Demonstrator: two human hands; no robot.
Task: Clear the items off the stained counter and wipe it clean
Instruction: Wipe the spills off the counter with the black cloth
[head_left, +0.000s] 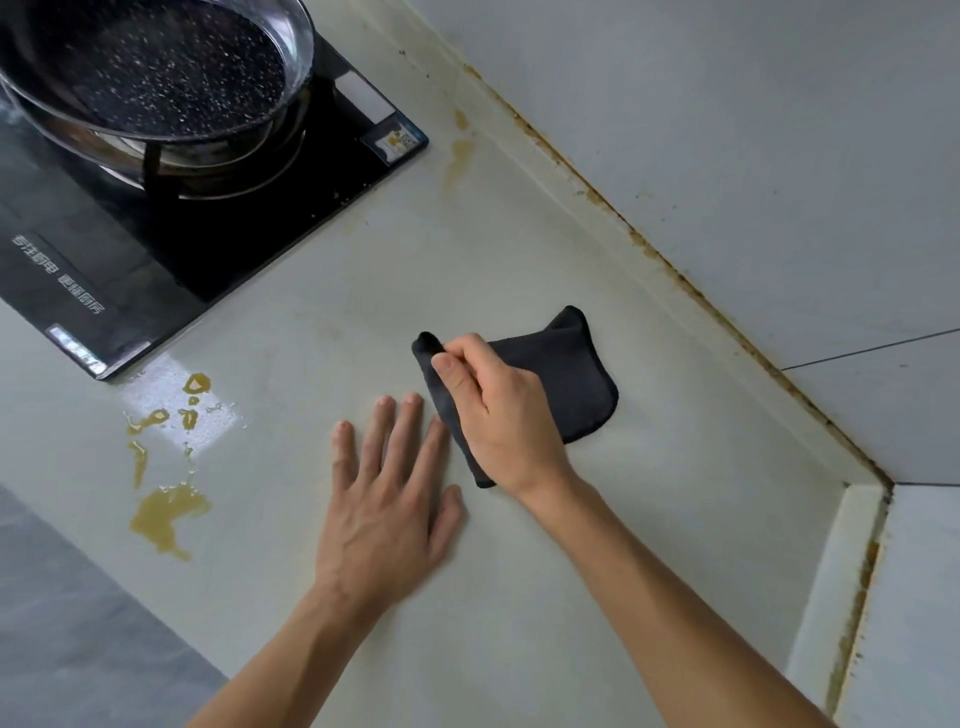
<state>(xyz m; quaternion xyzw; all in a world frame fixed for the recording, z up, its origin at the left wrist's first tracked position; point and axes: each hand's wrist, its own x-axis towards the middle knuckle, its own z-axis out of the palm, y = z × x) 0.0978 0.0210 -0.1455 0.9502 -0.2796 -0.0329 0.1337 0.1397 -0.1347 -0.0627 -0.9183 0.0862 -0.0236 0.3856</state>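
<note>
Soft, even daylight fills the scene and shadows are faint. A bright glare patch (182, 410) lies on the counter (519, 597) at eight o'clock. Wide-angle distortion bends the edges; focus is slightly soft throughout.

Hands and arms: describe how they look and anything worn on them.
Both forearms are bare to the bottom edge of the picture; no sleeves show. The left hand and right hand wear no gloves, and no rings, watch or bracelets are visible. The fingernails are short and unpainted.
</note>
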